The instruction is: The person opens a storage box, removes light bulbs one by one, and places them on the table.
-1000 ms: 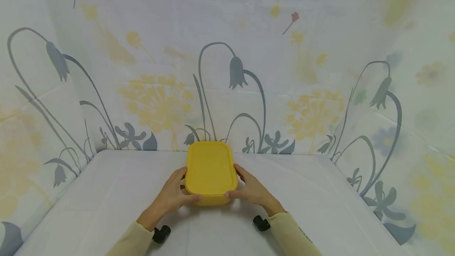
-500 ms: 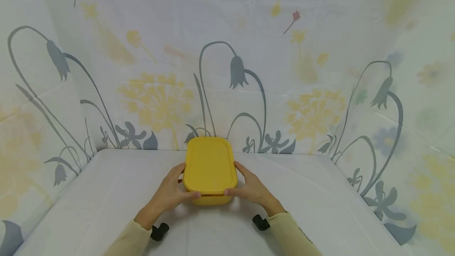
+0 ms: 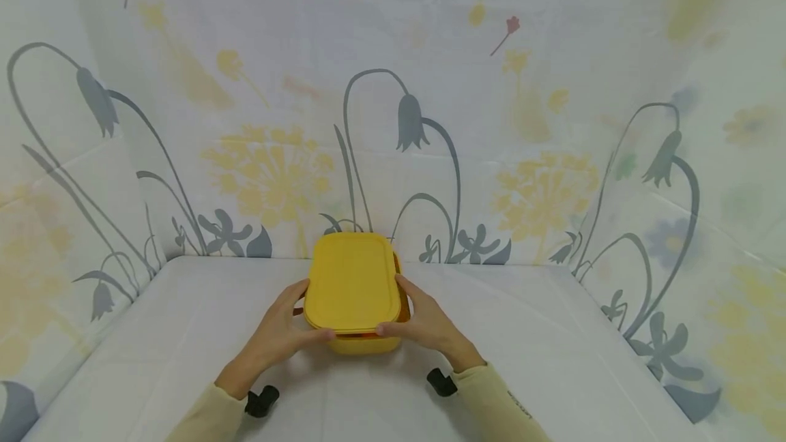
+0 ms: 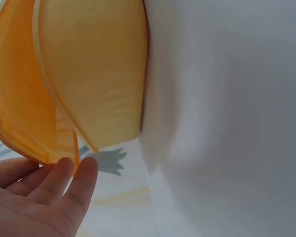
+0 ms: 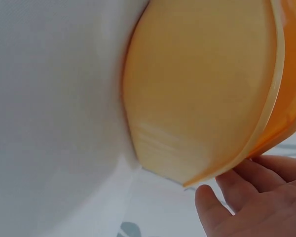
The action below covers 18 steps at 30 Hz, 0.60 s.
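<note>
A yellow rectangular lid (image 3: 353,282) with rounded corners sits raised and shifted left over a yellow plastic container (image 3: 367,346). My left hand (image 3: 276,329) grips the lid's left side, thumb at the near edge. On the other side my right hand (image 3: 434,322) holds the lid, its thumb also at the near edge. In the left wrist view a gap parts the lid (image 4: 12,84) from the container (image 4: 96,74), whose base rests on the table. In the right wrist view the fingers lie beside the rim of the container (image 5: 197,89). Most of the container's inside is hidden; orange shows at its right.
A white cloth covers the table (image 3: 202,319). Behind it and at both sides hangs a white curtain (image 3: 393,33) printed with grey and yellow flowers. A small black device (image 3: 262,401) sits at each wrist, by the pale sleeves.
The lid has come up off the container and moved left in both hands. A gap and the container's right rim now show. The container has stayed in about the same place.
</note>
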Tool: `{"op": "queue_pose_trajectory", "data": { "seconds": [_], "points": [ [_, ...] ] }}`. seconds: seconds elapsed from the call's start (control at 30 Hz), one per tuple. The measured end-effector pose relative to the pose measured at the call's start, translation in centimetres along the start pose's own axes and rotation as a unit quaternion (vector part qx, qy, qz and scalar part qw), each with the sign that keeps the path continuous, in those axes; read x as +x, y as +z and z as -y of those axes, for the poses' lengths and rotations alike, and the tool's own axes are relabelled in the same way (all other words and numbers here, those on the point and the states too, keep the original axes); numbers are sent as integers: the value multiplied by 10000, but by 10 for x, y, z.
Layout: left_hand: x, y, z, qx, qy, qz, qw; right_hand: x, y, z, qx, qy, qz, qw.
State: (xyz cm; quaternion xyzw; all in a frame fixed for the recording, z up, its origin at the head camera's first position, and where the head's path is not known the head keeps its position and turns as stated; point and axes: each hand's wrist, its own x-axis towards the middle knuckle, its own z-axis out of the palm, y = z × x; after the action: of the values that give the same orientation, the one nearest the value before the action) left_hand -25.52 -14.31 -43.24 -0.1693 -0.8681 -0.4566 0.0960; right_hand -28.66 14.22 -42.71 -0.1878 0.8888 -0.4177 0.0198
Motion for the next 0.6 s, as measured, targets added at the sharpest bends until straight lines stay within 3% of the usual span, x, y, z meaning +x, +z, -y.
{"op": "queue_pose_trajectory", "data": {
  "seconds": [0.23, 0.6],
  "points": [
    [-6, -13, 7, -50, 19, -84, 9999, 7, 9, 12, -140, -309, -8, 9994],
    [-19, -36, 14, 10, 81, -166, 9998, 17, 29, 31, 544, -747, 141, 9956]
  ]
}}
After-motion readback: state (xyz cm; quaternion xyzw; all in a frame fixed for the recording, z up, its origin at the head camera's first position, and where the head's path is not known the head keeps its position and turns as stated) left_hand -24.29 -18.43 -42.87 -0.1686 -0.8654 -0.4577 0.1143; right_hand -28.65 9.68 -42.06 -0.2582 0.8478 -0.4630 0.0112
